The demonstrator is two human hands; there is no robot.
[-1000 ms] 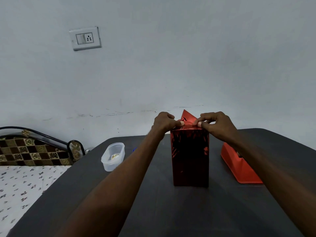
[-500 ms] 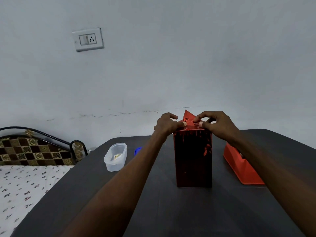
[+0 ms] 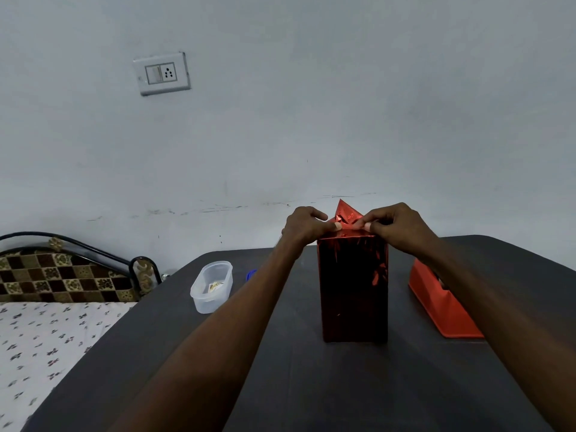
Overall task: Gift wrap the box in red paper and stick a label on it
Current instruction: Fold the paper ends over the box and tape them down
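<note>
Box: stands upright on end near mid bench [image 3: 311, 385], w/ red paper [image 3: 353, 288] already round all the sides we can see.
Top end: not closed yet. A pointed flap [image 3: 345, 212] sticks up at the far edge; the near edge looks creased down.
Left hand [image 3: 307, 226]: at top-left corner of box, grip curled, thumb and fingers pinching the paper at the top edge.
Right hand [image 3: 396, 227]: at top-right, grip curled, thumb and forefinger pinching a fold of paper just under the flap.
Step in hand: we judge it the end-fold of the top, i.e. tucking side flaps in before the point comes over.
Next move: prob. flatten the side folds, bring the point fwd and down, hold w/ one hand, then tape. Needs one hand free while the fold is kept from springing; foil-like paper may spring back.
Tape: red dispenser [image 3: 442, 307] lies just right of box, in reach.
Label: none seen on box. Small clear tub [image 3: 212, 285] to the left holds sth. pale; cannot tell what.
</note>
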